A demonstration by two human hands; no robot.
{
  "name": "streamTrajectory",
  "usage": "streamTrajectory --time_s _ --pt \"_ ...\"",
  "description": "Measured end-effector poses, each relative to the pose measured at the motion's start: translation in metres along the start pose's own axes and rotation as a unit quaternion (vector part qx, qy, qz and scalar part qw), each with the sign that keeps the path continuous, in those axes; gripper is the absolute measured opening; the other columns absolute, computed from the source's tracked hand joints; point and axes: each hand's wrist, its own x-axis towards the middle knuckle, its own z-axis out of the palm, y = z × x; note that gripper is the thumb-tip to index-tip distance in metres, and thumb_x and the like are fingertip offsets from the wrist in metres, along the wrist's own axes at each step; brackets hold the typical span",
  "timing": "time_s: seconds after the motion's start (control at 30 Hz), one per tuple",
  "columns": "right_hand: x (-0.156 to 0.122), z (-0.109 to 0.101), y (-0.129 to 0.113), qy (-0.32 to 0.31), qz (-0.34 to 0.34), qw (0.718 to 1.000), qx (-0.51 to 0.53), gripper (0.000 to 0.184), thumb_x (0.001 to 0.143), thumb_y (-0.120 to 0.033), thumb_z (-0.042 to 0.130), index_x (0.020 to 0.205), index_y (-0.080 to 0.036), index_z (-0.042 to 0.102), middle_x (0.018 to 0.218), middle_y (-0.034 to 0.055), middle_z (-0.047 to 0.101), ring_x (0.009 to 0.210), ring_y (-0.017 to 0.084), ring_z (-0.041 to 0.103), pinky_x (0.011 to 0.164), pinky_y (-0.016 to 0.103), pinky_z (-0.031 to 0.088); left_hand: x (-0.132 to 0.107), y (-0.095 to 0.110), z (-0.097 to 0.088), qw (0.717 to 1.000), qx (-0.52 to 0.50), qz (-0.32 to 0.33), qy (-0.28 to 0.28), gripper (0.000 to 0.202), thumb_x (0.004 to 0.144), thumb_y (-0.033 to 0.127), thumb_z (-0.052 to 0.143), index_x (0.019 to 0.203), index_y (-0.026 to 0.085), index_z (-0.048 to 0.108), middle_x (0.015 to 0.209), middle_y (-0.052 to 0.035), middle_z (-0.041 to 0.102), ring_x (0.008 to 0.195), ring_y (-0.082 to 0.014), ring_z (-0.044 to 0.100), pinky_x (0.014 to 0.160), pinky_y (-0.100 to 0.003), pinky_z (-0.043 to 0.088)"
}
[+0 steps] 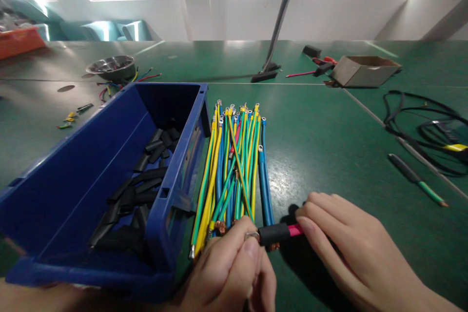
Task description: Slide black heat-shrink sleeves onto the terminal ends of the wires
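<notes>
- Head view: blue bin at left holds many loose black sleeves.
- Bundle of wires beside it appears unsleeved.
- Left hand pinches the lug; right hand grips the red wire; black sleeve sits between, barely seated.

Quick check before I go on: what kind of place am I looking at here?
Most likely a wiring assembly bench in a workshop. A green worktable holds a bundle of coloured wires with metal end lugs, and a blue bin of black tubing pieces. Both hands work a black sleeve onto a pink wire.
</notes>
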Motion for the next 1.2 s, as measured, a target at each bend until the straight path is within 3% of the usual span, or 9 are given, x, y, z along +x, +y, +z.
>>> streamTrajectory --time_s 0.1,0.3,0.53,0.7,0.87,1.07,1.2 --pt "-0.003 -0.002 0.000 0.027 0.037 0.999 0.018 0.034 0.104 -0.024 0.042 0.070 -0.022 0.047 0.060 -0.0029 0.050 0.050 0.009 0.048 0.049 0.023 0.036 0.007 0.007 0.008 0.999 -0.017 -0.029 -0.037 0.048 0.097 0.061 0.048 0.078 0.019 0.059 0.062 -0.0026 0.062 0.051 -0.0133 0.058 0.056 -0.023 0.049" --pt "-0.002 -0.002 0.001 0.040 0.057 0.997 0.044 0.039 0.104 -0.024 0.043 0.066 -0.022 0.043 0.055 -0.0052 0.046 0.044 0.006 0.045 0.044 0.020 0.034 0.016 0.015 0.015 0.996 -0.008 -0.036 -0.080 0.055 0.095 0.069 0.043 0.075 0.018 0.052 0.058 0.0012 0.056 0.046 -0.0079 0.049 0.058 -0.023 0.044" --pt "-0.001 -0.001 0.002 0.021 0.062 0.997 0.041 0.039 0.104 -0.029 0.045 0.066 -0.022 0.046 0.057 -0.0041 0.049 0.046 0.007 0.048 0.044 0.019 0.037 0.008 0.003 0.009 0.997 -0.049 -0.038 -0.046 0.045 0.097 0.060 0.049 0.074 0.022 0.045 0.066 -0.0005 0.062 0.051 -0.0116 0.058 0.059 -0.025 0.051" --pt "-0.004 -0.005 -0.001 0.030 0.096 0.991 0.084 0.040 0.103 -0.024 0.043 0.064 -0.022 0.041 0.054 -0.0044 0.046 0.045 0.007 0.044 0.046 0.021 0.034 0.008 0.003 0.011 0.997 -0.042 -0.012 -0.070 0.044 0.096 0.060 0.049 0.074 0.022 0.045 0.063 -0.0007 0.061 0.052 -0.0126 0.057 0.060 -0.025 0.051" --pt "-0.002 -0.007 -0.003 0.038 0.125 0.983 0.129 0.045 0.104 -0.028 0.041 0.060 -0.021 0.037 0.050 -0.0047 0.040 0.042 0.007 0.039 0.043 0.021 0.032 0.011 0.007 0.013 0.996 -0.010 0.012 -0.092 0.043 0.099 0.058 0.042 0.079 0.020 0.048 0.065 0.0004 0.059 0.054 -0.0118 0.055 0.058 -0.023 0.046" --pt "0.004 -0.008 -0.003 0.044 0.190 0.963 0.184 0.055 0.103 -0.046 0.042 0.055 -0.021 0.035 0.048 -0.0033 0.036 0.041 0.008 0.036 0.039 0.022 0.029 0.008 0.007 0.010 0.997 0.009 0.001 -0.082 0.043 0.099 0.056 0.048 0.074 0.021 0.051 0.064 -0.0026 0.061 0.067 -0.0168 0.061 0.068 -0.027 0.052" --pt "0.002 -0.005 0.001 0.017 0.225 0.952 0.207 0.057 0.100 -0.056 0.045 0.055 -0.021 0.039 0.050 -0.0030 0.039 0.043 0.009 0.038 0.040 0.022 0.031 0.009 0.009 0.009 0.996 -0.020 -0.009 -0.088 0.043 0.100 0.056 0.046 0.078 0.019 0.053 0.062 -0.0003 0.061 0.055 -0.0134 0.059 0.060 -0.025 0.050"
